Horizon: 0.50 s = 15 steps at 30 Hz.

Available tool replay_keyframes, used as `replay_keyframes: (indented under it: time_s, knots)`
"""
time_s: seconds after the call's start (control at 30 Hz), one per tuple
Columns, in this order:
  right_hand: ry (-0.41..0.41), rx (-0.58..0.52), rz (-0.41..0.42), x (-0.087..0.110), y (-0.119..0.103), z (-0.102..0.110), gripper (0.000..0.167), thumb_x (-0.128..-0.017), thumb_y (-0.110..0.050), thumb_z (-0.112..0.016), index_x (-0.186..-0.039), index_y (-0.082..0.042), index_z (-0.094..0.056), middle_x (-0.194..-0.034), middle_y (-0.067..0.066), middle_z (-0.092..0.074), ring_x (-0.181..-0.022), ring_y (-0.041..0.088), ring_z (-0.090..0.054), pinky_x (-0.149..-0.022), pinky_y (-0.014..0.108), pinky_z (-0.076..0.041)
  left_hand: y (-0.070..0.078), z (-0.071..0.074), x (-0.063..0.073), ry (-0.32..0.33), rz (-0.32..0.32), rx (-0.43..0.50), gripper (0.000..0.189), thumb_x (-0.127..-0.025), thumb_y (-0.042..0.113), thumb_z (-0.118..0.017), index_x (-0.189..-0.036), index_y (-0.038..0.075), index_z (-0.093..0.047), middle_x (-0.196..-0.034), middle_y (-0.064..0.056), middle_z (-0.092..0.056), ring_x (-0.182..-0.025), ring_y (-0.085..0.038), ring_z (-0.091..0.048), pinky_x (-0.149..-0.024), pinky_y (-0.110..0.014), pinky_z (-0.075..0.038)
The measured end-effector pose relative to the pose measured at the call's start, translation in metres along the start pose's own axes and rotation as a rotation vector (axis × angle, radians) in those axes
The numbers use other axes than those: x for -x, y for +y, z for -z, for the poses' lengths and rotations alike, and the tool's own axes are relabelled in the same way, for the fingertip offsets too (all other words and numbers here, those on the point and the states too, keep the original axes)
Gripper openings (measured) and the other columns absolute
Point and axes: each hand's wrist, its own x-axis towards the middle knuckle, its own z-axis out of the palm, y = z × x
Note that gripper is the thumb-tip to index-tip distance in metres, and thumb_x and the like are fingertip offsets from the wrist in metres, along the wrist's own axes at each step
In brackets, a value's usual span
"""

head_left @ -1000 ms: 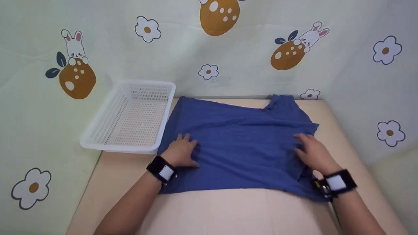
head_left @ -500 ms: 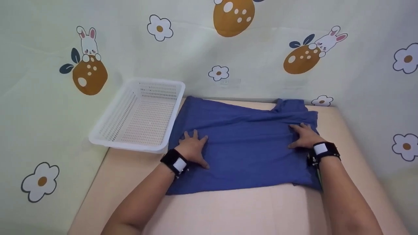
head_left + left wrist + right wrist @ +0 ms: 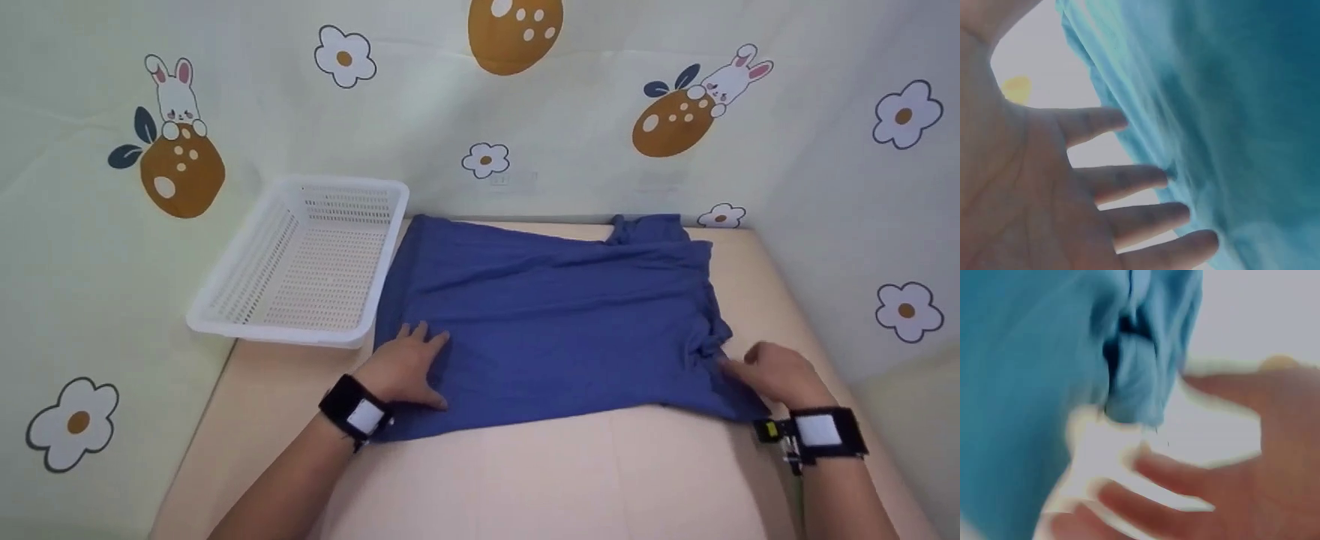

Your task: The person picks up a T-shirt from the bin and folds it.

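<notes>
Well beyond the left hand point(image 3: 401, 367) and the right hand point(image 3: 784, 371) hangs the patterned curtain point(image 3: 420, 112). The shirt's far edge lies close to it, so a broad lift could brush the cloth against it.

The pale desk point(image 3: 525, 480) runs beneath both hands. Its side lies just outside the right hand, so a pull that way could drag cloth over the edge.

The blue shirt point(image 3: 540, 322) lies on the desk, spread under the left hand and across to the right hand. Ridges cross it beyond them, and a gather point(image 3: 701, 345) sits just left of the right hand. The fabric looks limp, so tugging there would likely deepen the creases or skew the layers.

The white basket point(image 3: 289, 337) stands beyond and left of the left hand, beside the shirt and seemingly overhanging the desk. If its rim catches cloth, a pull could shift or tip it.

The left hand rests on the shirt with fingers spread, gripping nothing; pressed too lightly, it might let the cloth slide. The right hand has bent fingers at the shirt's edge, but blur hides whether it has hold of cloth; catching one layer alone could peel the layers apart.

Just below the right hand, a small wrist device point(image 3: 771, 430) sits by the shirt's near corner and could snag it.
</notes>
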Motion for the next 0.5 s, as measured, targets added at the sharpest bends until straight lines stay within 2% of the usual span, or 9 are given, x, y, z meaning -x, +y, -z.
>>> replay_keyframes:
  time_s: [0.1,0.17,0.2,0.27,0.33,0.37,0.4,0.43,0.5]
  knots:
    - [-0.144,-0.118,0.035,0.012,0.010,-0.006,0.059,-0.099,-0.050,-0.070,-0.108,0.009,-0.066,-0.092,0.014,-0.068,-0.082,0.024,-0.063,-0.067,0.034,-0.049,-0.005,-0.002,0.007,-0.010,-0.017,0.004,0.115,-0.068,0.052,-0.098,-0.160,0.005,-0.046,-0.166,-0.037,-0.032,-0.152,-0.064,-0.029,-0.119,-0.070,-0.038]
    - [-0.129,-0.283,0.111,0.013,0.014,-0.013,0.038,-0.100,-0.036,-0.072,-0.097,0.002,-0.064,-0.083,0.001,-0.060,-0.077,0.016,-0.058,-0.066,0.029,-0.044,-0.007,-0.005,0.008,-0.017,-0.022,0.005,0.115,-0.069,0.052,-0.098,-0.160,0.006,-0.046,-0.166,-0.037,-0.031,-0.153,-0.064,-0.028,-0.119,-0.070,-0.037]
    - [-0.110,-0.408,0.147,0.013,0.015,-0.016,0.030,-0.102,-0.027,-0.071,-0.092,-0.001,-0.061,-0.080,-0.005,-0.054,-0.074,0.012,-0.054,-0.065,0.027,-0.041,-0.008,-0.006,0.008,-0.018,-0.021,0.004,0.114,-0.069,0.052,-0.097,-0.160,0.006,-0.046,-0.167,-0.037,-0.031,-0.153,-0.064,-0.028,-0.119,-0.069,-0.037]
    - [-0.062,-0.716,0.213,0.012,0.017,-0.022,0.022,-0.105,-0.010,-0.063,-0.086,-0.003,-0.054,-0.077,-0.007,-0.045,-0.070,0.010,-0.048,-0.062,0.029,-0.032,-0.009,-0.008,0.009,-0.026,-0.015,0.000,0.113,-0.070,0.053,-0.097,-0.160,0.008,-0.046,-0.167,-0.036,-0.030,-0.153,-0.063,-0.027,-0.120,-0.069,-0.036]
    - [-0.007,-1.018,0.259,0.013,0.019,-0.026,0.025,-0.109,-0.002,-0.051,-0.084,-0.005,-0.050,-0.077,-0.006,-0.038,-0.069,0.013,-0.043,-0.063,0.032,-0.025,-0.010,-0.010,0.009,-0.028,-0.014,0.001,0.112,-0.070,0.053,-0.097,-0.160,0.008,-0.047,-0.167,-0.036,-0.030,-0.153,-0.063,-0.027,-0.120,-0.069,-0.037]
    - [0.017,-1.128,0.266,0.014,0.019,-0.027,0.027,-0.111,-0.002,-0.046,-0.085,-0.005,-0.049,-0.078,-0.004,-0.036,-0.069,0.015,-0.040,-0.065,0.035,-0.022,-0.010,-0.011,0.009,-0.027,-0.015,0.004,0.112,-0.070,0.053,-0.097,-0.160,0.008,-0.047,-0.167,-0.036,-0.031,-0.153,-0.063,-0.027,-0.120,-0.069,-0.037]
    - [0.042,-1.185,0.262,0.015,0.020,-0.027,0.028,-0.113,-0.004,-0.042,-0.086,-0.006,-0.048,-0.079,-0.004,-0.036,-0.069,0.016,-0.040,-0.066,0.037,-0.021,-0.011,-0.012,0.009,-0.025,-0.017,0.007,0.112,-0.070,0.053,-0.097,-0.160,0.008,-0.047,-0.167,-0.036,-0.031,-0.153,-0.063,-0.027,-0.120,-0.069,-0.037]
    - [0.066,-1.183,0.249,0.016,0.020,-0.027,0.028,-0.114,-0.008,-0.041,-0.087,-0.006,-0.049,-0.079,-0.004,-0.035,-0.068,0.016,-0.039,-0.065,0.036,-0.021,-0.011,-0.012,0.009,-0.023,-0.019,0.011,0.112,-0.070,0.053,-0.097,-0.159,0.008,-0.048,-0.167,-0.037,-0.031,-0.152,-0.064,-0.028,-0.119,-0.069,-0.037]
    - [0.073,-1.059,0.199,0.019,0.023,-0.023,0.027,-0.116,-0.018,-0.042,-0.091,-0.009,-0.049,-0.079,-0.006,-0.035,-0.066,0.012,-0.039,-0.060,0.031,-0.024,-0.012,-0.013,0.010,-0.021,-0.024,0.013,0.111,-0.070,0.053,-0.096,-0.159,0.007,-0.048,-0.167,-0.037,-0.031,-0.152,-0.064,-0.028,-0.119,-0.069,-0.038]
